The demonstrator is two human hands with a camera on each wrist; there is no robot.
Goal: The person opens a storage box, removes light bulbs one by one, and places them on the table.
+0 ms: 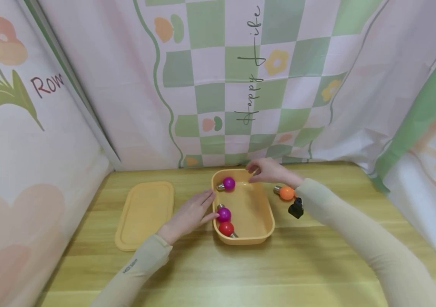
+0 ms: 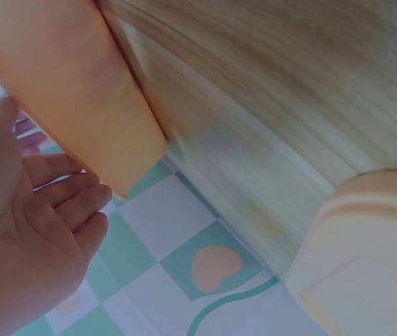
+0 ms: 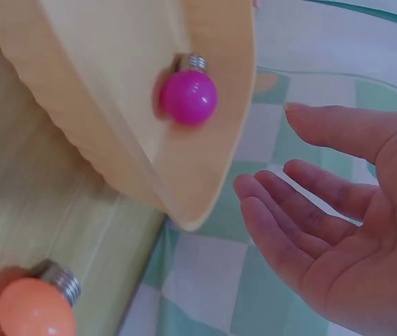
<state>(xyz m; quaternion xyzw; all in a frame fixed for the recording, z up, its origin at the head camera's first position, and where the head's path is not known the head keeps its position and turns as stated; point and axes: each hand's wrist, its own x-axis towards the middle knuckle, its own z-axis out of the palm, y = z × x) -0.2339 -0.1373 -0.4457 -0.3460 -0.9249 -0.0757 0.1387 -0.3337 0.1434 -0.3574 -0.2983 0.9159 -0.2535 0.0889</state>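
A yellow plastic box [image 1: 250, 204] stands on the table. Inside it, a purple light bulb [image 1: 229, 183] lies at the far left; a second purple bulb [image 1: 223, 214] and a red bulb [image 1: 226, 229] lie close together at the near left. My left hand [image 1: 192, 213] is at the box's left side, fingers fairly straight against the rim and thumb over the edge. Above the box's far right corner, my right hand [image 1: 270, 170] hovers; the right wrist view shows its fingers [image 3: 289, 231] spread and slightly bent, holding nothing. An orange bulb [image 1: 287, 193] lies right of the box, near the right sleeve.
A yellow lid [image 1: 146, 215] lies flat on the wooden table [image 1: 210, 273], left of the box. A small black device [image 1: 296, 209] is at the right wrist. Patterned curtains [image 1: 241, 94] hang behind the table and along both sides.
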